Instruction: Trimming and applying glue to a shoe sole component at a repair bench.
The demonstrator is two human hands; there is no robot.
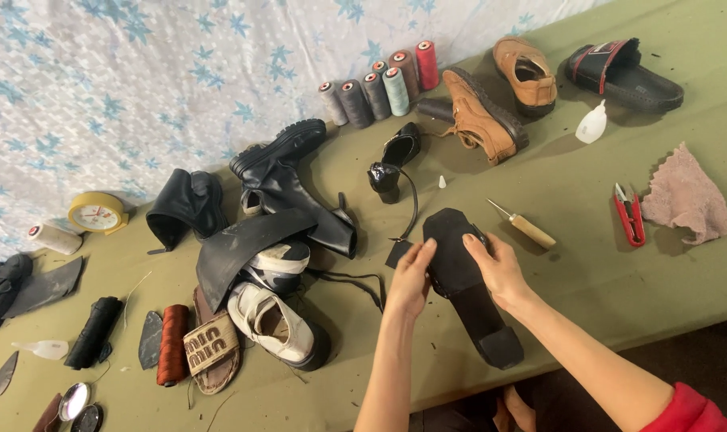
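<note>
Both hands gripped a black block-heeled shoe [467, 280] turned sole-up near the front edge of the olive-green table [587, 272]; the left hand [410, 280] pinched the sole's left edge between thumb and fingers, while the right hand [499, 268] clasped the right edge with its thumb laid across the sole; the heel pointed toward the person and the toe away; a small black scrap [398, 253] lay just beside the left hand's fingertips. A wooden-handled awl [525, 225] lay near the right hand, and farther right a red thread snipper [629, 213] rested beside a pink cloth [687, 196]. Behind the shoe stood its black heeled mate [394, 160] with a loose strap; a row of thread cones [378, 84] lined the back wall, next to a pair of tan suede shoes [499, 96], a black slide sandal [623, 74] and a small white squeeze bottle [592, 122]. To the left sat a heap of black boots [287, 180], white sneakers [275, 316] and a tan slipper [211, 348]; a rust-coloured thread spool [171, 344], a black spool [94, 332] and a yellow alarm clock [97, 212] lay well apart from the hands.
</note>
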